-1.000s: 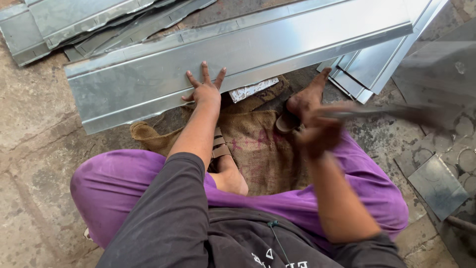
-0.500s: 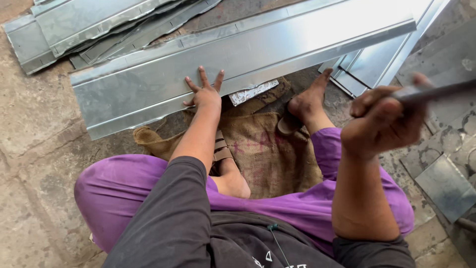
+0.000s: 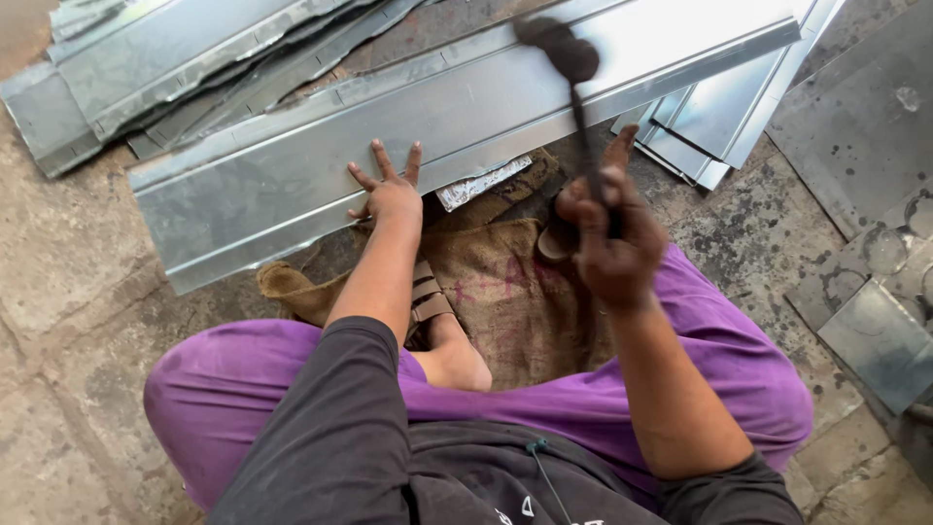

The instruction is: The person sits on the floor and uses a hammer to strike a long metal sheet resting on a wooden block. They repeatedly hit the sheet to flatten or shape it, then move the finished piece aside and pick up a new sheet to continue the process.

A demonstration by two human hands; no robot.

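We sit cross-legged on the stone floor [image 3: 68, 282], and the long folded metal sheet [image 3: 466, 126] lies across in front of our knees; we take it as our landmark. Our left hand [image 3: 389, 194] rests on the near edge of the sheet, fingers spread wide and flat, pressing it down and holding nothing. Our right hand [image 3: 612, 243] is closed tight round the handle of a hammer [image 3: 573, 87], raised on the near side of the sheet, with the dark, motion-blurred head showing against the sheet's bright middle. Under the sheet's near edge lies a piece of brown sacking [image 3: 505, 292], with our sandalled foot [image 3: 432, 306] on it. Beyond the sheet's far left end sits a pile of bent metal strips [image 3: 185, 68]; past its right end lie more flat sheets [image 3: 709, 126]

To strike well, we judge that the spread hand should stay clear to the left of the spot where the head lands, with its weight bearing straight down so the sheet does not jump. The blow should fall square on the fold line rather than glance off it, and the wrist should stay loose, letting the head do the work. We cannot tell from here exactly where along the fold the head is aimed
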